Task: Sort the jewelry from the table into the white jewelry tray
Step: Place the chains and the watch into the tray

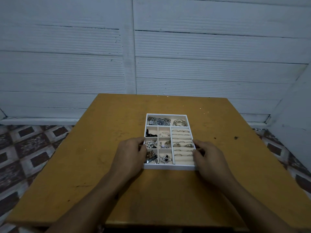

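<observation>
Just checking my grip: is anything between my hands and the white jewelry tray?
Nothing visible does. The left hand grips the white jewelry tray on its left wall, the right hand on its right wall; both touch it directly.

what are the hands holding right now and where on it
Both hold the white compartmented jewelry tray: left hand on its left wall, right hand on its right wall.

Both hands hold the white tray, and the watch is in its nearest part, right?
No. The head view shows the silver watch with dark blue dial in the farthest compartment of the white jewelry tray. The left hand and right hand do hold it.
</observation>
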Tool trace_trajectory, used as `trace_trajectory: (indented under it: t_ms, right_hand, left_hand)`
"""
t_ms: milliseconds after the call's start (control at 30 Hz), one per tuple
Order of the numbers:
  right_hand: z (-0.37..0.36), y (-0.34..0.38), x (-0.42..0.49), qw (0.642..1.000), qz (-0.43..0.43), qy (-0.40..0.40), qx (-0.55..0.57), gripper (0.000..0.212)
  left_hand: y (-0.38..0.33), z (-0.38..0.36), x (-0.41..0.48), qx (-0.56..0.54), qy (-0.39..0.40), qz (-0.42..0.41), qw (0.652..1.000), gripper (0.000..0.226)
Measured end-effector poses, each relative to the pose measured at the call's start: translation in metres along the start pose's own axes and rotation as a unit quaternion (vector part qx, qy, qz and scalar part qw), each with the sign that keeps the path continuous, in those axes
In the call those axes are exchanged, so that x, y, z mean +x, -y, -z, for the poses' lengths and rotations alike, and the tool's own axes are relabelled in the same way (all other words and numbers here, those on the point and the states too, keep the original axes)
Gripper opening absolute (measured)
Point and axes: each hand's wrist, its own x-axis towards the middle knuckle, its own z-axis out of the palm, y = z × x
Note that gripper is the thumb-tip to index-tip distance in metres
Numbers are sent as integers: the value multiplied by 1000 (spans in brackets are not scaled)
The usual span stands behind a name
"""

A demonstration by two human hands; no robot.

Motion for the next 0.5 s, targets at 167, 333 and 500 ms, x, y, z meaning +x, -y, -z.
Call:
trace_trajectory:
  t_ms: [167, 333, 500]
  right_hand:
    - [-4, -1, 28, 1000, 0, 11, -13, 38]
    - [-4, 7, 51, 1000, 3, 1, -14, 38]
    - [-7, 10, 69, 1000, -9, 12, -14, 38]
  left_hand:
    - [3, -9, 30, 30, -4, 9, 1000, 23]
    - [-3, -11, 53, 33, -11, 16, 999, 25]
    - [-3, -11, 76, 31, 5, 25, 999, 21]
